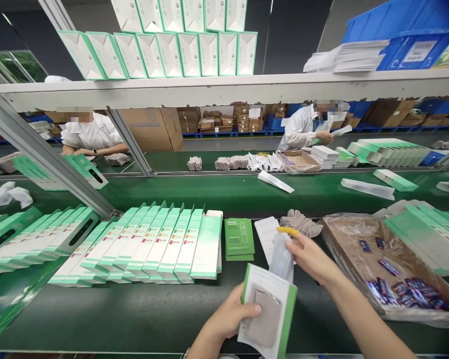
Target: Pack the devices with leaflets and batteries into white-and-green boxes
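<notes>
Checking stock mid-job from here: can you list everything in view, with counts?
standing cartons: about a dozen, white and green, near belt left of centre
green booklets: one small stack, green, right of those cartons
instruction sheets: one small stack, white, beside the booklets
blue sachets: over a dozen, blue, in a cardboard tray at right
shelf cartons: about fifteen, white and green, on the overhead shelf
plastic crate: one, blue, on that shelf
co-workers: two, white coats, beyond the far belt
left hand: one, holding a white-and-green carton
right hand: one, holding a clear plastic bag with a yellow tip
</notes>
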Demonstrator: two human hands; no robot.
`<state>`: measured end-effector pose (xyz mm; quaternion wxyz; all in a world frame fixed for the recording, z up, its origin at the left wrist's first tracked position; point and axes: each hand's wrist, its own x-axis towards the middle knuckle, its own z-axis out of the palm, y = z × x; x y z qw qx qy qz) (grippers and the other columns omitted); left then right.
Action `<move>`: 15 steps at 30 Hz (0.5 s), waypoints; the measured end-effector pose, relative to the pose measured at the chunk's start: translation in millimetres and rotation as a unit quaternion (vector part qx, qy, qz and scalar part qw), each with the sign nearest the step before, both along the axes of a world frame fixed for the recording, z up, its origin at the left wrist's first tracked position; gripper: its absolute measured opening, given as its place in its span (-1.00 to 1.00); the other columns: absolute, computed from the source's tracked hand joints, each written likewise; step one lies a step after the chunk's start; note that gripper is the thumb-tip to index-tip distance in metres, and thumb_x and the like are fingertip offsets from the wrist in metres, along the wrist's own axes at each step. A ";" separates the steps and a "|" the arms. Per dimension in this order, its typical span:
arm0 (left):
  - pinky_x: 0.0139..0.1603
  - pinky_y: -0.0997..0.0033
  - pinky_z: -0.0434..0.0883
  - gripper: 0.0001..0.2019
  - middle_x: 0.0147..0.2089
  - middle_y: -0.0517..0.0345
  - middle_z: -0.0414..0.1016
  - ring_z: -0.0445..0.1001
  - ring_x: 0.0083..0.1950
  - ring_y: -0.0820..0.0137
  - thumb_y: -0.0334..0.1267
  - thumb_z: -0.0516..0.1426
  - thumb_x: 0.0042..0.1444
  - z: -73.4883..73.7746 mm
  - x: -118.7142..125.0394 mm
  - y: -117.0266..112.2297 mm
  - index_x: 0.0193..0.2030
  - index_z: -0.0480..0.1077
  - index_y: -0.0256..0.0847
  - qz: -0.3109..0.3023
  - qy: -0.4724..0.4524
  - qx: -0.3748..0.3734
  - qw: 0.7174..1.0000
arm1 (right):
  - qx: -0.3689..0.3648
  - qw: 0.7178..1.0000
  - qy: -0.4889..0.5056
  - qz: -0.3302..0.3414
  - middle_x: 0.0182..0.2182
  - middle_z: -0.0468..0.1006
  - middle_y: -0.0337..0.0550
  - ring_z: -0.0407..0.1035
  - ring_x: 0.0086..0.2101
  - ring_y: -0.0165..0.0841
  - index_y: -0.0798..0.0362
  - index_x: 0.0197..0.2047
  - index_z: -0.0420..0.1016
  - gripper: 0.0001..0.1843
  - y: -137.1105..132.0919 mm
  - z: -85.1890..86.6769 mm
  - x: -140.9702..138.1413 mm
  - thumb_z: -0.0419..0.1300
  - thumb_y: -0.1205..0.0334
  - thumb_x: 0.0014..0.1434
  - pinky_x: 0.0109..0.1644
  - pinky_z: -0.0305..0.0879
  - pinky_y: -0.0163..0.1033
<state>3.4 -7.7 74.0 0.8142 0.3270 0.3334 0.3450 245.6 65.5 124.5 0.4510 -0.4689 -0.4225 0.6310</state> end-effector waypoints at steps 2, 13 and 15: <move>-0.20 0.34 0.40 -0.48 -0.17 0.02 0.58 0.53 -0.21 0.23 -0.22 0.40 -0.17 -4.8 -3.9 5.3 -0.01 0.45 -0.22 0.072 -0.007 -0.069 0.995 | 0.008 0.998 0.019 -0.059 -0.10 0.61 -0.04 0.48 -0.03 -0.10 -0.09 0.14 0.33 -0.35 4.2 3.9 17.5 0.41 -0.01 0.01 0.11 0.34 0.03; 0.08 0.23 0.40 -0.39 0.06 -0.08 0.57 0.54 0.04 0.10 -0.22 0.36 -0.01 -1.0 22.9 20.2 0.20 0.35 -0.20 0.178 -0.038 -0.062 0.981 | 0.039 0.997 -0.038 0.058 -0.10 0.60 -0.12 0.50 -0.08 -0.09 -0.13 0.10 0.33 -0.46 -26.2 2.0 -38.5 0.36 0.12 0.07 0.02 0.39 0.04; 0.12 0.23 0.39 -0.42 0.08 -0.07 0.56 0.53 0.08 0.11 -0.17 0.32 0.06 -2.9 28.4 18.2 0.23 0.33 -0.18 0.191 -0.040 -0.064 0.979 | 0.074 0.988 -0.136 0.012 -0.07 0.58 -0.11 0.45 -0.02 -0.07 -0.14 0.10 0.38 -0.55 -33.4 -14.6 -59.9 0.29 0.07 0.14 0.09 0.33 0.07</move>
